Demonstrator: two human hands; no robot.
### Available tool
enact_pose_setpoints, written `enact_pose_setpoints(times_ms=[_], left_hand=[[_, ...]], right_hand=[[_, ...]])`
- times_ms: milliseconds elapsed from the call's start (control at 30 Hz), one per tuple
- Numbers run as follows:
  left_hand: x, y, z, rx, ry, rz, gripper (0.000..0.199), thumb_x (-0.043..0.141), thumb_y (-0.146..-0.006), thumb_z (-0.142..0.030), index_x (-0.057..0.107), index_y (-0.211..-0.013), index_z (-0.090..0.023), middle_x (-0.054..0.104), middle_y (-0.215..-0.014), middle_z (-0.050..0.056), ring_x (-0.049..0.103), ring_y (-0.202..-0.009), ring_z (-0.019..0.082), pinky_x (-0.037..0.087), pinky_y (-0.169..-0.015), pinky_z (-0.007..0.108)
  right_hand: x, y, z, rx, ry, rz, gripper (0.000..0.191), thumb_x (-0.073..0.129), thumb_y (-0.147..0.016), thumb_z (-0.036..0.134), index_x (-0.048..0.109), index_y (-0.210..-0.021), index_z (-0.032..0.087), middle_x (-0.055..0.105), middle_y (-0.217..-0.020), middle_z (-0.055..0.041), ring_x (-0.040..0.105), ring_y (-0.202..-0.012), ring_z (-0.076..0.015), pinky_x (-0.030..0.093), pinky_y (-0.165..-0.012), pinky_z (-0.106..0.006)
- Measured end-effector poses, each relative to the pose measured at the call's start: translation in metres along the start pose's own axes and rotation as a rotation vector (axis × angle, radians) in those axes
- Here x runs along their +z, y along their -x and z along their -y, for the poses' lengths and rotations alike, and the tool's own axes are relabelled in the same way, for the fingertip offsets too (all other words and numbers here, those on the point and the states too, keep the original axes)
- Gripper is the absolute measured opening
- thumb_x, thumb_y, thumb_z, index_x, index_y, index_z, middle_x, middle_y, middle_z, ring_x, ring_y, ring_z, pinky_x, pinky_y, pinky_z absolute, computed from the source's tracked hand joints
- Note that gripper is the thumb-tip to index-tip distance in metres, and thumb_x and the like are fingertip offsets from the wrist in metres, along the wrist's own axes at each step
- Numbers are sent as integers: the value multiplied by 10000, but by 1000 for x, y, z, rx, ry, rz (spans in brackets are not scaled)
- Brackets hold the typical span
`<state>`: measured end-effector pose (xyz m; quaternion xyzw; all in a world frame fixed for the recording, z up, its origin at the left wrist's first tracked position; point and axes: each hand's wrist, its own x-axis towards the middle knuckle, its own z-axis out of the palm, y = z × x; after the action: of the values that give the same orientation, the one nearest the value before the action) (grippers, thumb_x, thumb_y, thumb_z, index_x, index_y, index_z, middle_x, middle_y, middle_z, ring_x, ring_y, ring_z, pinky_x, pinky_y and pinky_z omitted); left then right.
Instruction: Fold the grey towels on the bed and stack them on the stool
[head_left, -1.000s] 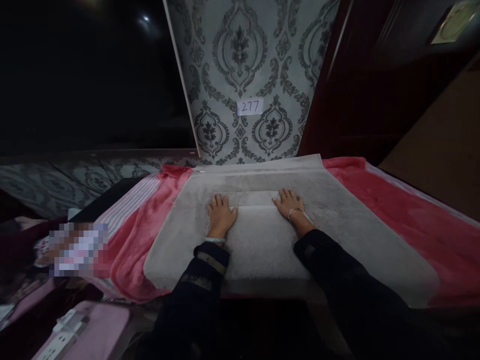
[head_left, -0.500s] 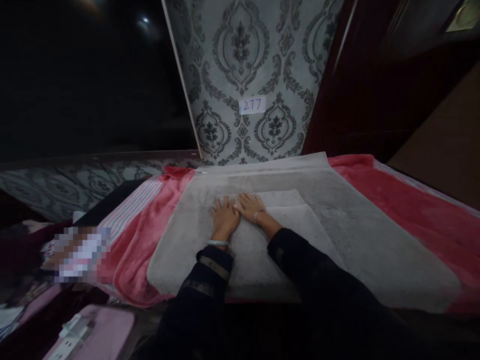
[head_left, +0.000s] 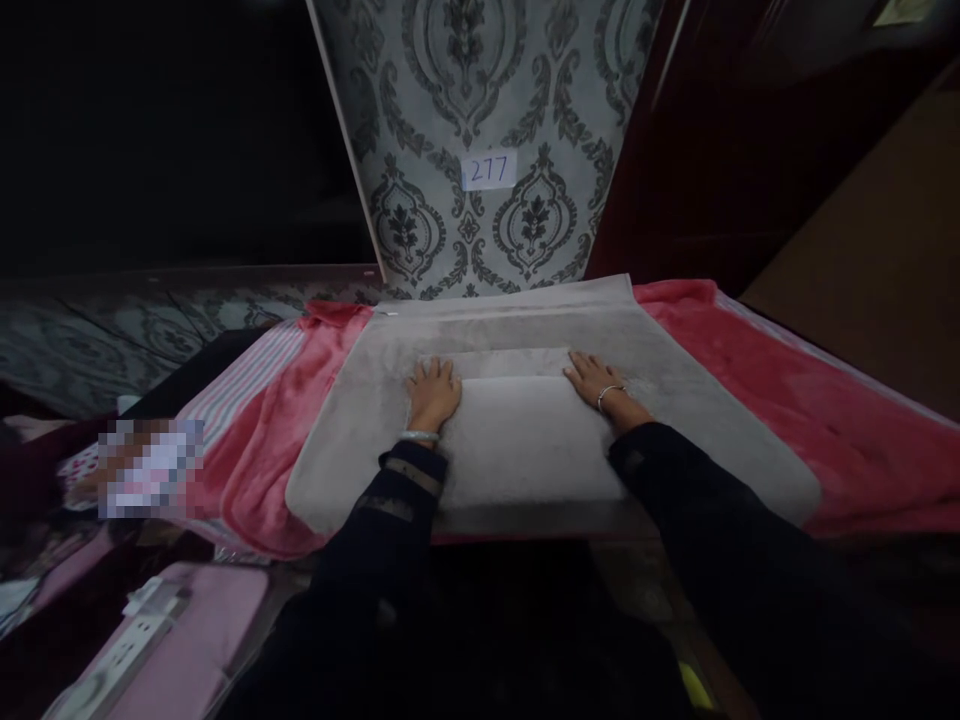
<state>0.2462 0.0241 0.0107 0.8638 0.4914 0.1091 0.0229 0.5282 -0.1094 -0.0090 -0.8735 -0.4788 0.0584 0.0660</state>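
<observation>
A light grey folded cloth [head_left: 525, 440] lies on a larger grey cloth [head_left: 352, 440], whose fuzzy surface looks smooth. My left hand [head_left: 434, 396] rests on the folded cloth's far left corner, palm down with fingers spread. At its far right corner, my right hand [head_left: 598, 384] lies flat too, its fingers stretched out. Neither hand grips anything. A strip of a lower layer shows beyond the folded cloth's top layer, between my two hands. Bracelets circle both wrists.
Under the grey cloth spreads a red plush blanket [head_left: 720, 370] with a striped edge. A dark TV screen [head_left: 165, 140] stands at the back left. At lower left, a white power strip [head_left: 124, 650] sits on a pink surface [head_left: 202, 630]. A paper marked 277 [head_left: 489, 170] hangs on the wall.
My right hand has moved right, away from my left hand, to the folded cloth's other corner. The grey cloth's right side now reaches less far over the red blanket. The view has tilted down slightly.
</observation>
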Motion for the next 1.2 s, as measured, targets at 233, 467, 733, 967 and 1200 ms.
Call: enact_pose_setpoints(times_ms=[233, 467, 733, 967, 1200], left_hand=[[-24, -4, 26, 24, 170, 250, 665, 357, -979, -449, 261, -1578, -177, 188, -1661, 114, 160, -1531, 288, 230, -1215, 457], [-27, 92, 18, 241, 37, 20, 539, 397, -977, -339, 423, -1507, -242, 239, -1652, 77, 156, -1534, 295, 220, -1206, 568], [-12, 122, 13, 280, -32, 10, 536, 301, -999, -293, 403, -1520, -221, 348, -1606, 81, 282, -1498, 280, 299, -1173, 576], [-10, 120, 13, 266, 12, -9, 524, 309, -1003, -313, 420, -1508, -232, 360, -1601, 71, 282, -1498, 277, 288, -1179, 574], [-1, 121, 35, 339, 163, -10, 524, 400, -993, -414, 459, -1481, -235, 365, -1601, 83, 264, -1504, 282, 251, -1203, 558]], right_hand=[[-6, 70, 14, -85, -20, -158, 652, 259, -998, 503, 316, -1561, 178, 254, -1631, -152, 244, -1482, -368, 306, -1121, -619], [28, 174, 136, -607, -45, -253, 620, 374, -994, 480, 419, -1505, 133, 371, -1577, -157, 289, -1471, -304, 201, -1189, -549], [55, 186, 101, -605, -23, -327, 801, 596, -880, 473, 357, -1522, 58, 297, -1605, -186, 222, -1491, -325, 173, -1193, -506], [61, 190, 0, -421, -18, -454, 891, 624, -822, 386, 231, -1578, 124, 357, -1584, -161, 256, -1481, -323, 231, -1166, -523], [71, 188, -39, -523, -207, -639, 769, 570, -830, 276, 324, -1556, 220, 471, -1520, -105, 430, -1396, -294, 396, -1110, -493]])
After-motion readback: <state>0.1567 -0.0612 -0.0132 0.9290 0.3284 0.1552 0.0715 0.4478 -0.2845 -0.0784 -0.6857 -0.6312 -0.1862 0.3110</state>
